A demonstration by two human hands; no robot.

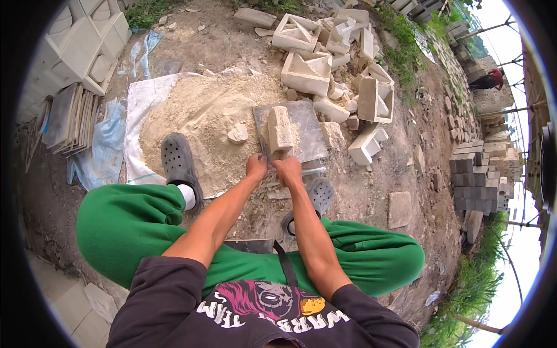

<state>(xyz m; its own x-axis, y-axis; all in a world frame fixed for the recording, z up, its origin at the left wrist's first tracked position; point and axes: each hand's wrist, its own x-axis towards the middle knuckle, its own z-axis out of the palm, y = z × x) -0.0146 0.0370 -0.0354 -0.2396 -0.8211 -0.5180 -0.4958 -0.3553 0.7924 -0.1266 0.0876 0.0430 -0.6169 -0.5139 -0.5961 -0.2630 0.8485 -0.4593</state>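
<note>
A beige cast block lies on a grey square board on the ground in front of me. My left hand and my right hand are side by side at the board's near edge, both gripping it just below the block. My forearms reach down between my knees in green trousers. A small stone lump lies on the sand pile to the left of the board.
My grey clogs stand either side of the hands. Broken hollow concrete blocks are heaped behind the board. Flat slabs lean at left, grey pavers are stacked at right, and a person in red stands far off.
</note>
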